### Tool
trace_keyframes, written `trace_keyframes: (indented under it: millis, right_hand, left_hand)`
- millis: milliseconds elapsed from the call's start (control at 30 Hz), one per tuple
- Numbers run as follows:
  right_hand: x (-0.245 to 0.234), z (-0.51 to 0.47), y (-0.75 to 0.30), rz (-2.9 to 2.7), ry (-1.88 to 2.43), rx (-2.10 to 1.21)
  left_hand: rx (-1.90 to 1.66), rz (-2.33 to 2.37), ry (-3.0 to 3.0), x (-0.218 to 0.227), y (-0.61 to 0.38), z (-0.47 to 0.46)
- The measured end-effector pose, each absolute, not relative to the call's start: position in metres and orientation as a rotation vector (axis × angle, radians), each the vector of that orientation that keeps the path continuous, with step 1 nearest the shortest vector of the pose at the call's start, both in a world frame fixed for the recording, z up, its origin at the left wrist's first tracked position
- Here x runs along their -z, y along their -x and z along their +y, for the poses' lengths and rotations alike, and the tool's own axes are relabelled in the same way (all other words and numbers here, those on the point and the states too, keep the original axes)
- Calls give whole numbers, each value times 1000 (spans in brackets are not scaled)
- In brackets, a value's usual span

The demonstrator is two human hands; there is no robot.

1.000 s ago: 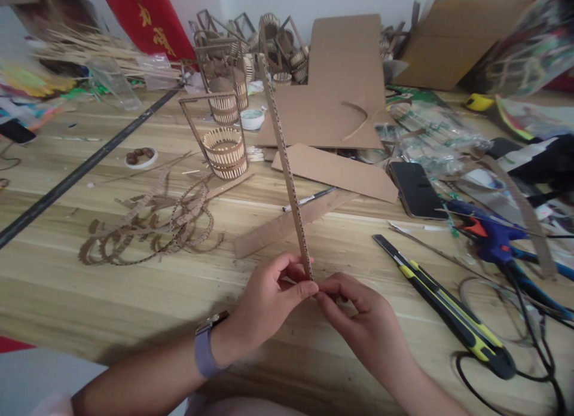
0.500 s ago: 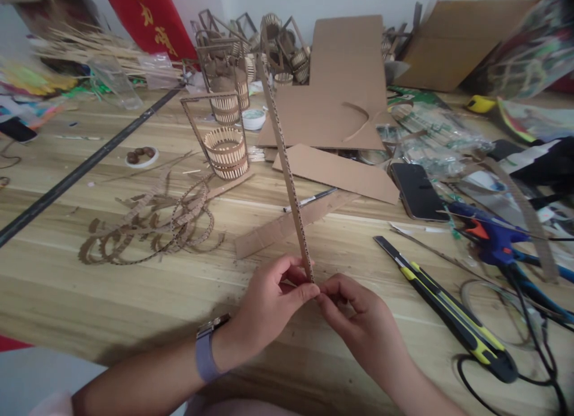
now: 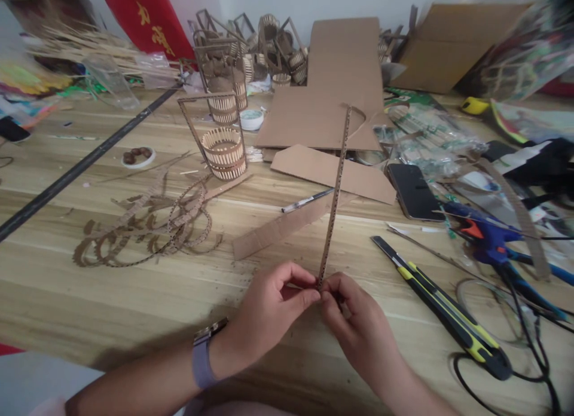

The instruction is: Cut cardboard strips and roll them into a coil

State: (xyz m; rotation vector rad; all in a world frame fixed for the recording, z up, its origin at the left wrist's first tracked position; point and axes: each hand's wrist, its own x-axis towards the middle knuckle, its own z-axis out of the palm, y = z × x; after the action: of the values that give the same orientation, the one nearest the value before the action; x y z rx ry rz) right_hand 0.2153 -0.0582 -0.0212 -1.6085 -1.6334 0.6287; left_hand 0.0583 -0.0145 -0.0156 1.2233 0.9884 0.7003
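Cardboard strip (image 3: 335,198) rises at a slight slant from the fingertips, its lower end pinched between the thumb and forefinger of the left hand (image 3: 269,302). The right hand (image 3: 361,320) pinches that same end in a narrow grip, its fingertips right beside the left ones. A watch (image 3: 204,365) with a purple band circles the left wrist. Beyond the hands, a flat cardboard piece (image 3: 269,234) lies on the table (image 3: 89,302), with a pen (image 3: 305,202) at its far edge. To the right are a black and yellow cutter (image 3: 448,311), a phone (image 3: 413,190) and a blue glue gun (image 3: 493,242). To the left, curled strips (image 3: 147,231) form a loose heap; behind them stand a small bucket (image 3: 223,154) with a tall handle and, farther left, a white dish (image 3: 147,161) holding brown balls (image 3: 136,155). Farther back is a large cardboard sheet (image 3: 345,63).
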Motion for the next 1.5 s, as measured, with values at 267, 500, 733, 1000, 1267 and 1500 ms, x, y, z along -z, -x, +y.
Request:
trace_keyframes:
  millis: [267,500,733,1000,1267,1500]
  right_hand:
    - [24,-59,-217,-1733,1570,-510]
    - [26,-61,-215,-1824,1512,-398]
    - [24,-59,-219,-1921,1487,-448]
    - [14,-53,-236,-1925,1451,-468]
    - [13,-58,-233,-1918,1282,-137]
    - [10,-61,-226,-1882,1203,-188]
  left_hand:
    - [-599,1078,-1502,11,-57,-15]
    - [-576,1101,-1539,11,-59,-17]
    - [-584,1139,-2021,8,-55,-15]
    - [-575,1079,-1900,7,-52,-10]
    - [-563,916,-1264,10,-53,-8]
    - [-529,840,-1504,7,-49,-11]
